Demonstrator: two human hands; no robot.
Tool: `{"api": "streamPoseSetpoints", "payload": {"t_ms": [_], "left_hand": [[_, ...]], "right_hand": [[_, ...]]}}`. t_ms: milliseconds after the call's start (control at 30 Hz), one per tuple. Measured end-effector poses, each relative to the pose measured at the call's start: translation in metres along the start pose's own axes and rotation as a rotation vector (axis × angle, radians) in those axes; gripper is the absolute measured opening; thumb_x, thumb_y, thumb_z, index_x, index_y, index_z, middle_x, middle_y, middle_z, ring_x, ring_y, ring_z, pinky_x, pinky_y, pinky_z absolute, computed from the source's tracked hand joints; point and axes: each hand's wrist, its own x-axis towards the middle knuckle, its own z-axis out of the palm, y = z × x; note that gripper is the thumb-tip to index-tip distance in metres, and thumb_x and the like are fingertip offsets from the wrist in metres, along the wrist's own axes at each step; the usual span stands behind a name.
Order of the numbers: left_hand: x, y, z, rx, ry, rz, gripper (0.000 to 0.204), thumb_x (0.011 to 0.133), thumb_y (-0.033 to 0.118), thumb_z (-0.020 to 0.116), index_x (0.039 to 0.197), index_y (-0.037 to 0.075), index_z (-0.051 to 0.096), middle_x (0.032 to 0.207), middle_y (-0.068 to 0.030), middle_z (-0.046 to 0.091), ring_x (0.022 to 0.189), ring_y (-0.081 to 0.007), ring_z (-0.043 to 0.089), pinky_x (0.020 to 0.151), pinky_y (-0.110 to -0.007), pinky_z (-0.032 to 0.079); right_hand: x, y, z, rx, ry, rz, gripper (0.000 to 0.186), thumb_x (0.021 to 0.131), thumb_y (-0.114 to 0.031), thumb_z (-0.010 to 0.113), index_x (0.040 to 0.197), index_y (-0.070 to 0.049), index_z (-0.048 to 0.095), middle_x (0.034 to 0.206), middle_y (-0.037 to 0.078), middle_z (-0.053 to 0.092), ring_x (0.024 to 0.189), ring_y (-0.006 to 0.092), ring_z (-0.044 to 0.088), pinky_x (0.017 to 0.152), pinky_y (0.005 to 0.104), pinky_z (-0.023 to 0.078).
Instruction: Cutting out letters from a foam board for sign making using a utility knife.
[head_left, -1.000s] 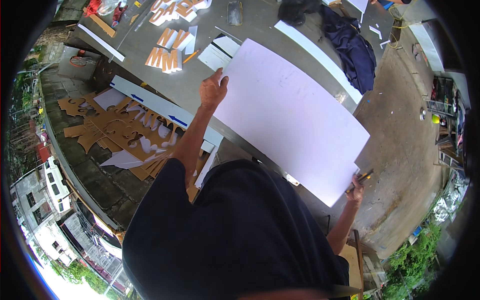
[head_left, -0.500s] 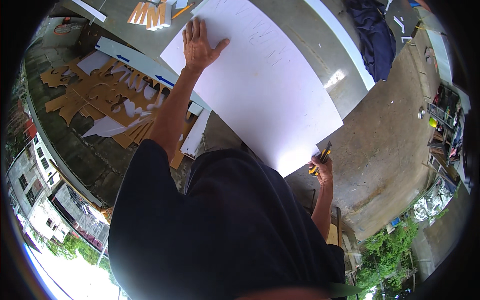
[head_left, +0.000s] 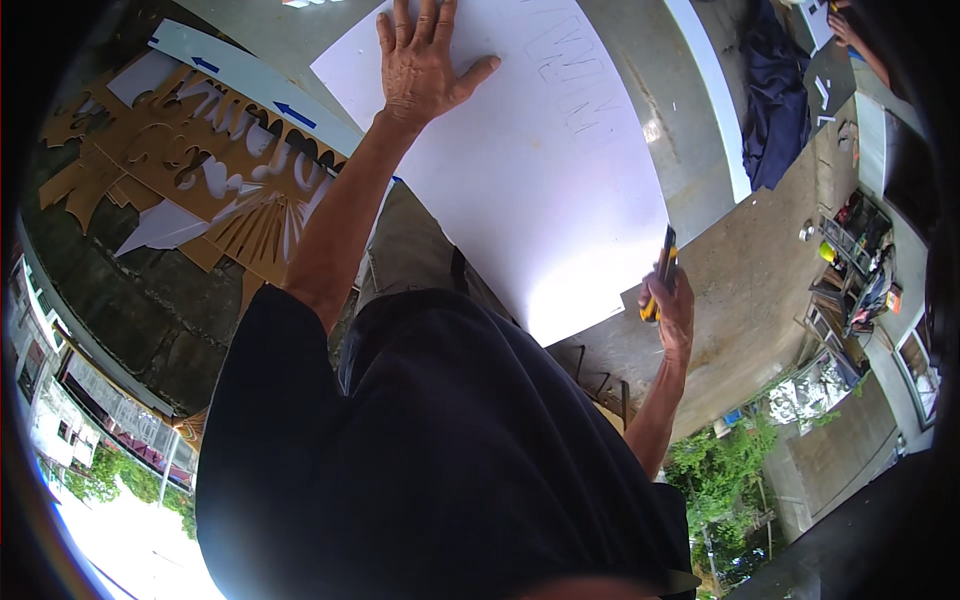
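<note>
Your L hand (head_left: 422, 78), spread wide, lies on wht sheet (head_left: 530, 185) overhanging near edge of tabletop (head_left: 690, 170); R hand (head_left: 674, 302) grips cutter (head_left: 667, 258).

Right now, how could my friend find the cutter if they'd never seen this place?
Start at the big white sheet, then slide to its right-hand corner. Just there, the right hand grips the cutter. It's slim, black and yellow, unlike the wide white sheet beside it.
</note>
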Motion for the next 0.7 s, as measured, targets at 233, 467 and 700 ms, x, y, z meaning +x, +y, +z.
{"api": "streamPoseSetpoints", "payload": {"t_ms": [233,467,700], "left_hand": [[0.005,-0.002,0.004,-0.024,0.105,0.040,0.091,0.083,0.067,0.068,0.144,0.002,0.048,0.156,-0.0196,0.042,0.147,-0.0497,0.026,0.114,-0.071,0.019],[0.009,0.000,0.001,-0.052,0.051,-0.013,0.094,0.082,0.067,0.069,0.146,0.003,0.045,0.158,-0.0168,0.036,0.147,-0.0488,0.025,0.114,-0.072,0.020],[0.009,-0.002,0.000,-0.071,0.041,-0.025,0.096,0.082,0.067,0.069,0.149,0.004,0.041,0.159,-0.0165,0.034,0.146,-0.0493,0.024,0.113,-0.072,0.020]], "right_hand": [[0.122,-0.185,0.161,-0.407,-0.237,-0.408,0.030,0.104,-0.029,0.057,0.121,-0.004,0.056,0.079,0.008,0.065,0.058,0.0149,0.060,0.055,0.0306,0.051],[0.238,-0.239,0.229,-0.815,-0.205,-0.754,0.036,0.104,-0.040,0.055,0.110,-0.005,0.056,0.066,0.009,0.058,0.050,0.0211,0.059,0.047,0.0337,0.051],[0.250,-0.249,0.248,-0.856,-0.246,-0.798,0.041,0.104,-0.046,0.053,0.109,-0.005,0.056,0.068,0.006,0.060,0.050,0.0163,0.063,0.044,0.0302,0.054]]}}
